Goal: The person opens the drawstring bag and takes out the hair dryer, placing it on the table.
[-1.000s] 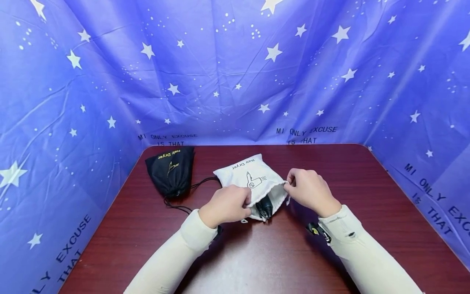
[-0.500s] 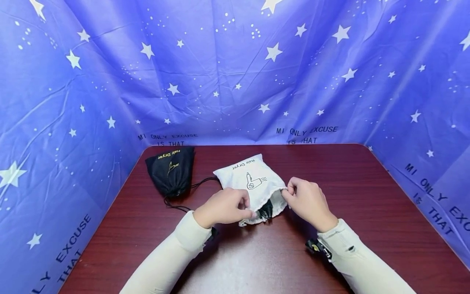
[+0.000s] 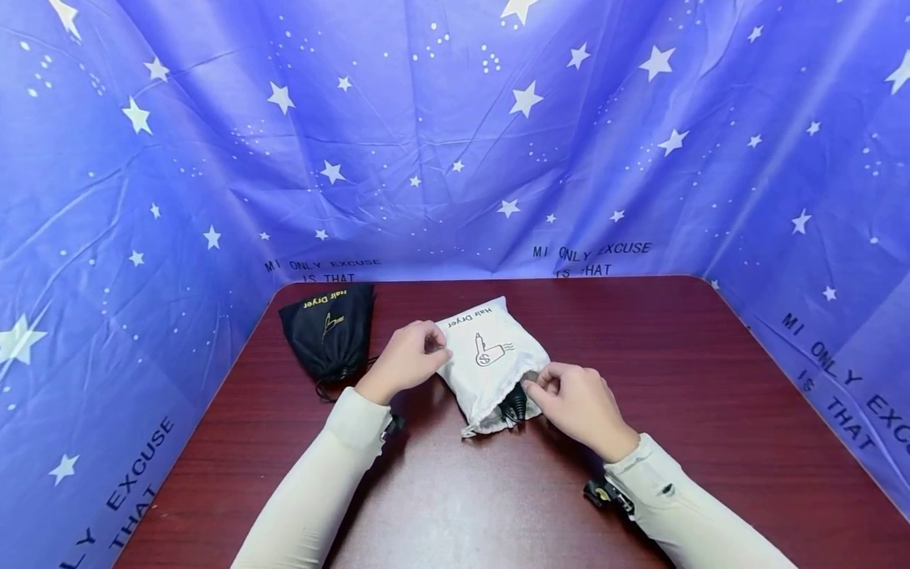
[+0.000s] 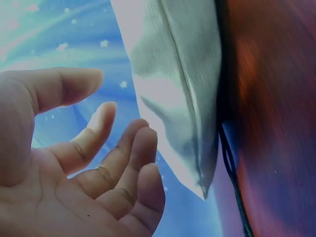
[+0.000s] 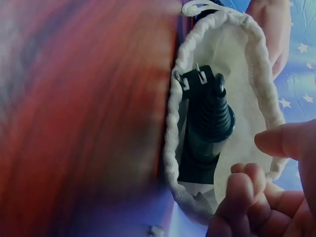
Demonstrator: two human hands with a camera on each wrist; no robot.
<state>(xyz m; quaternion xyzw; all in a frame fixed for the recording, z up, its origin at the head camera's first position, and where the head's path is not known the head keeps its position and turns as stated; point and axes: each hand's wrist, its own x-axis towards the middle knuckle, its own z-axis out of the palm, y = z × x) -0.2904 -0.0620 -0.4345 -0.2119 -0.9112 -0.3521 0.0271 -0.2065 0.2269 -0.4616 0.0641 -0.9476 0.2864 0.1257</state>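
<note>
My feed shows the right hand (image 3: 583, 405), thumb and fingers parted, at the mouth of the white bag (image 3: 483, 352); a black plug (image 5: 198, 84) and handle (image 5: 211, 132) show inside. The left hand (image 3: 405, 359) curves loosely beside it. Beyond, a black bag (image 3: 329, 328) shares the bench (image 3: 455, 506), before starry curtains (image 3: 426, 118).

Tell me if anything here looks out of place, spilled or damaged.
Nothing looks spilled. The white bag gapes open, a black plug showing at its mouth, while the black bag is drawn closed. Also, the right sleeve has a small dark mark, possibly a hole; I can't tell.
</note>
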